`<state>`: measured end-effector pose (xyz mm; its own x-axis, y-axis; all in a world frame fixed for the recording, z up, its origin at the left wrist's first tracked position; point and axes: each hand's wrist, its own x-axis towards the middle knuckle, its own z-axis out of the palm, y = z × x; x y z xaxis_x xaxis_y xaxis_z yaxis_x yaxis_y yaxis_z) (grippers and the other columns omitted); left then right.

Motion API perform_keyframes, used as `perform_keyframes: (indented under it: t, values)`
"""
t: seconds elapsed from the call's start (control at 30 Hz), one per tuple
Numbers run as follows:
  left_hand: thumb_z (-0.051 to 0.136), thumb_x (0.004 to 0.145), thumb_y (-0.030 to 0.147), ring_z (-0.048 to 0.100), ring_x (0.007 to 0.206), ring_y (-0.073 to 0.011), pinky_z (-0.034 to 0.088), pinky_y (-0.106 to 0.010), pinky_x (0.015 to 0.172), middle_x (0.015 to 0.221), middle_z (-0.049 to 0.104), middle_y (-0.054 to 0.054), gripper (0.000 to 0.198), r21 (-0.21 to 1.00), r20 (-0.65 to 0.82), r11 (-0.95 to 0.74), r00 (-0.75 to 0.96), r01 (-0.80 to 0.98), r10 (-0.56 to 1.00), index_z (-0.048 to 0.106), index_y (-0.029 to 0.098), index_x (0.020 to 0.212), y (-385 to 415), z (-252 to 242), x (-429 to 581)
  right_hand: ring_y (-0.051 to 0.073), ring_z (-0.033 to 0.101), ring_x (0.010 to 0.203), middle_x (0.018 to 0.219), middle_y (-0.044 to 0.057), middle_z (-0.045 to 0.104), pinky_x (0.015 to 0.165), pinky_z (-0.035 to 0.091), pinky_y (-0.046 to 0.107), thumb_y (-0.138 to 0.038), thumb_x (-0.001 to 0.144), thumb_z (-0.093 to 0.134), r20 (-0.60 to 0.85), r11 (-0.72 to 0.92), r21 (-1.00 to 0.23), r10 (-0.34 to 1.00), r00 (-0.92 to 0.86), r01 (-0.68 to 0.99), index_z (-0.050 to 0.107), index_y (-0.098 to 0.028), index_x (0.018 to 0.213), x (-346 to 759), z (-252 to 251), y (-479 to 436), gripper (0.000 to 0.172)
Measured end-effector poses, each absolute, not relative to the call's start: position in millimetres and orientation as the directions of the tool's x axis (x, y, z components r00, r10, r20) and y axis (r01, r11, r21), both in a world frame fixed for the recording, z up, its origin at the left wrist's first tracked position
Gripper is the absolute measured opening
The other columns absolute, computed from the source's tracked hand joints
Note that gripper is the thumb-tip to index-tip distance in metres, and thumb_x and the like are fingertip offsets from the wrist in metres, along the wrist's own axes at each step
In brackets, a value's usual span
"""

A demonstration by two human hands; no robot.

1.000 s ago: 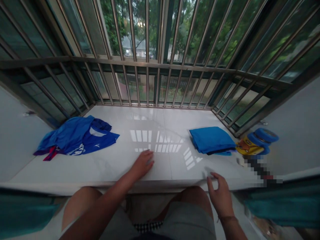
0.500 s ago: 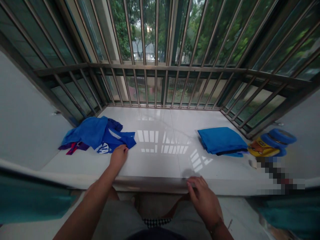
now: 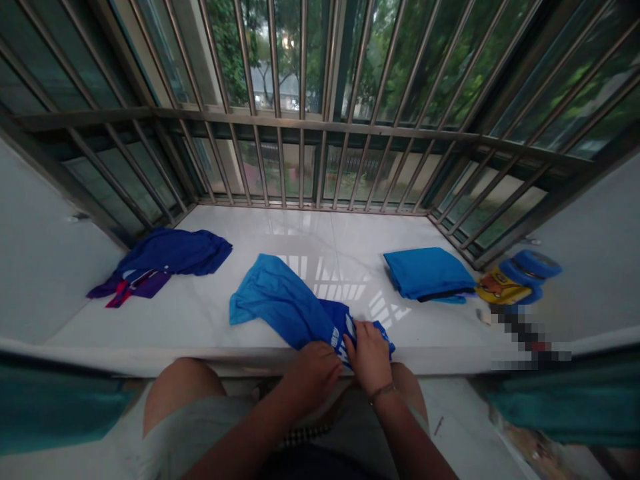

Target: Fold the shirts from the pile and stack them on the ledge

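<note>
A blue sports shirt [image 3: 283,303] lies spread across the middle of the white tiled sill [image 3: 190,320], its darker printed part bunched near the front edge. My left hand [image 3: 313,377] grips the shirt at that edge. My right hand [image 3: 369,357], with a thin band on its wrist, pinches the printed part beside the left hand. A navy garment [image 3: 173,253] with red and purple cloth under it stays at the left of the sill.
A folded blue cloth [image 3: 427,272] rests at the right of the sill, beside a yellow pouch with blue rolls [image 3: 515,283]. Metal window bars [image 3: 300,160] close off the far side. Teal curtains [image 3: 55,407] hang at both sides, and my knees lie below the sill's front edge.
The blue shirt has been lifted from the left pile and now lies mid-sill, held in both hands. My right hand has moved left to join the left hand.
</note>
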<state>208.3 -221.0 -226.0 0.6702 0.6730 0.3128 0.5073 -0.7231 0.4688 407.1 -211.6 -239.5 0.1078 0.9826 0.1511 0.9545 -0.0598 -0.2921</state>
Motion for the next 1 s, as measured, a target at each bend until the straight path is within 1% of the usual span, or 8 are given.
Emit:
perform_keyframes:
  t: [0.17, 0.27, 0.33, 0.43, 0.53, 0.7, 0.9, 1.0]
  values:
    - [0.056, 0.105, 0.015, 0.074, 0.119, -0.0275, 0.059, -0.047, 0.108, 0.125, 0.080, -0.012, 0.028, 0.564, 0.247, -0.622, 0.608, 0.544, 0.755, 0.076, 0.020, 0.124, -175, -206, 179, 0.030, 0.069, 0.102, 0.105, 0.011, 0.075, 0.092, 0.055, 0.042, -0.028, 0.106, 0.060, 0.193, 0.022, -0.392, 0.979, 0.059, 0.920, 0.073, -0.023, 0.111, 419, -238, -218, 0.015]
    - [0.075, 0.093, 0.015, 0.057, 0.150, -0.0317, 0.046, -0.054, 0.127, 0.162, 0.061, -0.015, 0.070, 0.596, 0.187, -0.641, 0.692, 0.484, 0.697, 0.055, 0.022, 0.160, -154, -193, 177, 0.029, 0.069, 0.111, 0.115, 0.011, 0.074, 0.098, 0.057, 0.044, -0.023, 0.106, 0.059, 0.341, 0.280, -0.476, 0.933, -0.118, 0.834, 0.070, -0.023, 0.116, 412, -222, -230, 0.015]
    - [0.089, 0.081, 0.015, 0.052, 0.155, -0.0342, 0.035, -0.058, 0.133, 0.168, 0.055, -0.016, 0.097, 0.616, 0.118, -0.650, 0.764, 0.445, 0.634, 0.046, 0.023, 0.167, -145, -181, 180, 0.026, 0.069, 0.113, 0.120, 0.010, 0.074, 0.100, 0.058, 0.042, -0.016, 0.105, 0.056, 0.410, 0.440, -0.485, 0.878, -0.248, 0.756, 0.069, -0.024, 0.119, 406, -207, -241, 0.021]
    - [0.095, 0.080, 0.026, 0.072, 0.124, -0.0293, 0.040, -0.053, 0.127, 0.127, 0.080, -0.006, 0.063, 0.664, -0.012, -0.621, 0.836, 0.417, 0.549, 0.072, 0.026, 0.139, -141, -156, 184, 0.024, 0.070, 0.106, 0.117, 0.008, 0.073, 0.094, 0.061, 0.039, -0.011, 0.104, 0.054, 0.474, 0.515, -0.459, 0.831, -0.291, 0.723, 0.068, -0.025, 0.121, 402, -180, -256, 0.026]
    - [0.090, 0.089, 0.041, 0.074, 0.096, -0.0219, 0.054, -0.035, 0.097, 0.095, 0.079, 0.000, 0.026, 0.726, -0.046, -0.544, 0.819, 0.421, 0.572, 0.079, 0.024, 0.106, -153, -130, 182, 0.025, 0.069, 0.104, 0.115, 0.009, 0.072, 0.090, 0.061, 0.039, -0.016, 0.105, 0.059, 0.520, 0.443, -0.437, 0.835, -0.182, 0.782, 0.068, -0.025, 0.122, 406, -153, -267, 0.022]
    - [0.076, 0.091, 0.020, 0.068, 0.076, -0.0164, 0.049, -0.027, 0.071, 0.083, 0.074, 0.002, 0.008, 0.703, 0.199, -0.547, 0.612, 0.454, 0.765, 0.069, 0.023, 0.089, -182, -90, 165, 0.027, 0.069, 0.093, 0.098, 0.006, 0.070, 0.085, 0.059, 0.041, -0.020, 0.103, 0.059, 0.396, 0.302, -0.538, 0.915, -0.081, 0.787, 0.066, -0.026, 0.106, 408, -115, -271, 0.010]
    - [0.051, 0.083, -0.001, 0.075, 0.080, -0.0167, 0.059, -0.027, 0.071, 0.072, 0.068, 0.003, 0.028, 0.407, 0.687, -0.805, 0.437, 0.432, 0.581, 0.050, 0.026, 0.076, -203, -31, 137, 0.031, 0.071, 0.110, 0.132, 0.011, 0.070, 0.091, 0.060, 0.045, -0.019, 0.089, 0.058, 0.298, 0.211, -0.726, 0.954, 0.024, 0.655, 0.058, -0.028, 0.098, 402, -96, -262, 0.013]
    - [0.060, 0.083, 0.000, 0.073, 0.072, -0.0146, 0.056, -0.025, 0.064, 0.068, 0.065, 0.005, 0.034, 0.348, 0.762, -0.755, 0.302, 0.555, 0.573, 0.041, 0.026, 0.072, -209, -3, 124, 0.027, 0.072, 0.106, 0.121, 0.009, 0.074, 0.084, 0.059, 0.036, -0.019, 0.088, 0.056, 0.305, 0.197, -0.824, 0.944, 0.123, 0.531, 0.051, -0.027, 0.093, 408, -90, -253, 0.011]
